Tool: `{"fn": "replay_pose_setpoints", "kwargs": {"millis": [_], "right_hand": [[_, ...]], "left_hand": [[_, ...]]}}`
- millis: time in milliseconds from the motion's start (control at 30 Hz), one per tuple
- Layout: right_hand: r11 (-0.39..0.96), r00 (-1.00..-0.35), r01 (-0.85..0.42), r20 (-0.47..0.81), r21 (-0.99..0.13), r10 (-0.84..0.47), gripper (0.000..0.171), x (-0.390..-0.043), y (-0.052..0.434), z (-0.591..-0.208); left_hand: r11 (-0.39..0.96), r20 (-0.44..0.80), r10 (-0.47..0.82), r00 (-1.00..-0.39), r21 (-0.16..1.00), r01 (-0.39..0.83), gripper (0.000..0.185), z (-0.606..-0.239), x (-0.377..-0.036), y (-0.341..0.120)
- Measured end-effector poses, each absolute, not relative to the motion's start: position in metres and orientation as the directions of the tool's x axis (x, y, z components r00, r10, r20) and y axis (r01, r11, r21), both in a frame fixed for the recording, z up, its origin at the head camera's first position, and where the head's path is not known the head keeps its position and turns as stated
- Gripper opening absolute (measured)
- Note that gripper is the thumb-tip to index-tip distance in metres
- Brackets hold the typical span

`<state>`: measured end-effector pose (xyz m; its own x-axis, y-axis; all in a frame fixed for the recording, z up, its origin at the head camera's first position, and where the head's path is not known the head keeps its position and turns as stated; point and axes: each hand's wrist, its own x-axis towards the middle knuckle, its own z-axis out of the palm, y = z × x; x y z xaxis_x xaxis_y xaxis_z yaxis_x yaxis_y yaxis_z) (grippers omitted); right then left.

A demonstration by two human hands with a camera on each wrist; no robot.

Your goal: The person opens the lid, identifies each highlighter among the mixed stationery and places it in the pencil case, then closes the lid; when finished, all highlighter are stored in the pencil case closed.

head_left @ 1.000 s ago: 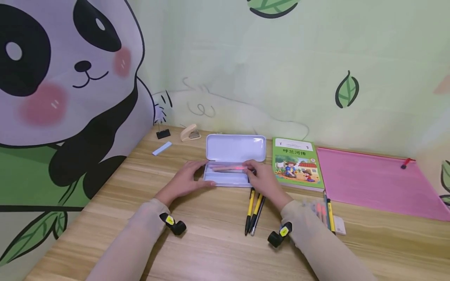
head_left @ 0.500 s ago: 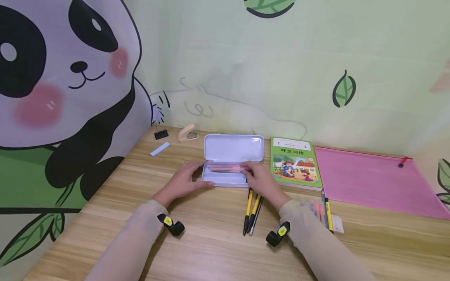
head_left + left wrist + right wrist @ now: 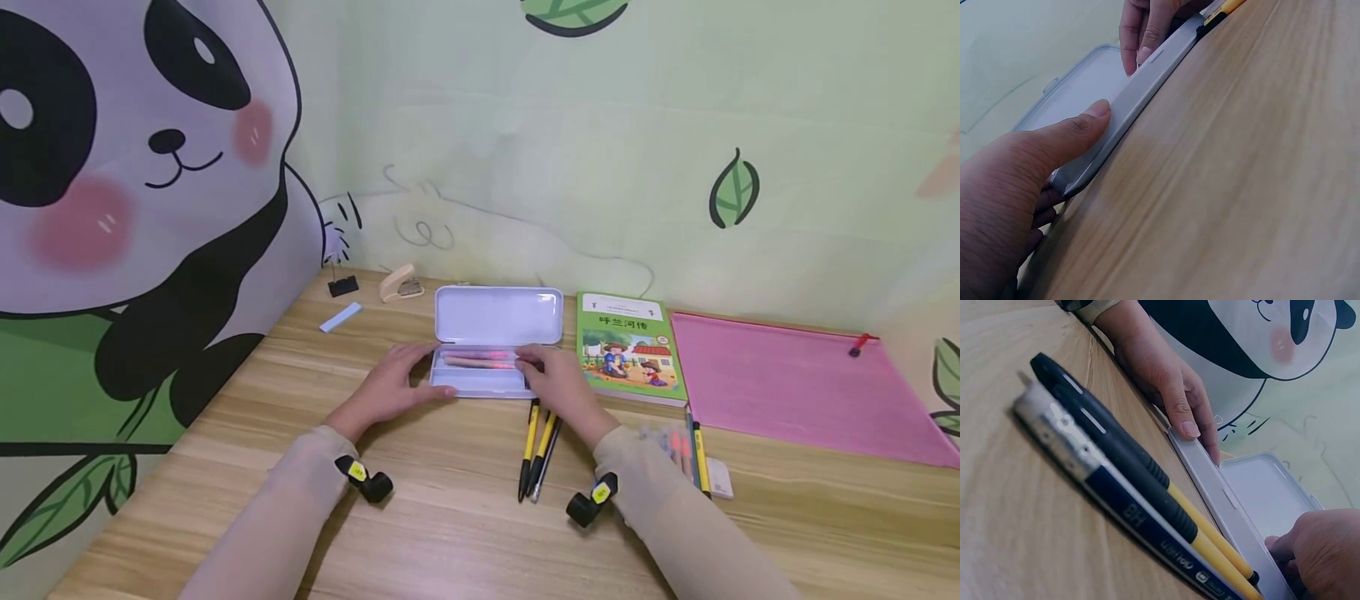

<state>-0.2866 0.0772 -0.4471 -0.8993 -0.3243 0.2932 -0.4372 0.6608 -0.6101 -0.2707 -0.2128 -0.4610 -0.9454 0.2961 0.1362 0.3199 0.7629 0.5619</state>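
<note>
An open pale pencil case lies on the wooden desk with its lid tipped back. Pink pens lie inside it. My left hand grips the case's left end, with the thumb on the front wall and the fingers round the end. My right hand is at the case's right end, its fingers curled over the rim onto the end of a pink pen. Yellow-and-black pencils lie just in front of the case, under the right wrist.
A green picture book and a pink zip folder lie right of the case. More pens and an eraser sit by my right sleeve. A stapler, binder clip and blue strip lie near the wall.
The pink pen, blurred and moving a second ago, now lies still inside the case. Both hands have stayed at the case's ends.
</note>
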Motion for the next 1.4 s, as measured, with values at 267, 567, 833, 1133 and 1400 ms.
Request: {"fn": "replay_pose_setpoints", "kwargs": {"millis": [267, 567, 833, 1133, 1400], "right_hand": [[0.663, -0.897, -0.442, 0.311, -0.603, -0.315, 0.023, -0.284, 0.075, -0.443], [0.634, -0.844, -0.536, 0.350, -0.558, -0.407, 0.018, -0.285, 0.074, -0.443], [0.635, -0.836, -0.546, 0.301, -0.547, -0.459, 0.022, -0.286, 0.073, -0.443], [0.602, -0.859, -0.506, 0.295, -0.618, -0.419, 0.024, -0.282, 0.074, -0.438], [0.536, -0.757, -0.643, 0.348, -0.548, -0.553, 0.031, -0.271, 0.088, -0.408]], "left_hand": [[0.761, 0.138, 0.291, -0.947, 0.566, 0.317, 0.101, -0.460, -0.271, -0.214], [0.755, 0.136, 0.292, -0.947, 0.575, 0.315, 0.099, -0.456, -0.270, -0.214], [0.758, 0.142, 0.296, -0.944, 0.567, 0.323, 0.099, -0.458, -0.272, -0.215], [0.757, 0.149, 0.301, -0.942, 0.564, 0.331, 0.099, -0.459, -0.270, -0.215], [0.760, 0.135, 0.301, -0.944, 0.564, 0.323, 0.103, -0.462, -0.271, -0.213]]}}
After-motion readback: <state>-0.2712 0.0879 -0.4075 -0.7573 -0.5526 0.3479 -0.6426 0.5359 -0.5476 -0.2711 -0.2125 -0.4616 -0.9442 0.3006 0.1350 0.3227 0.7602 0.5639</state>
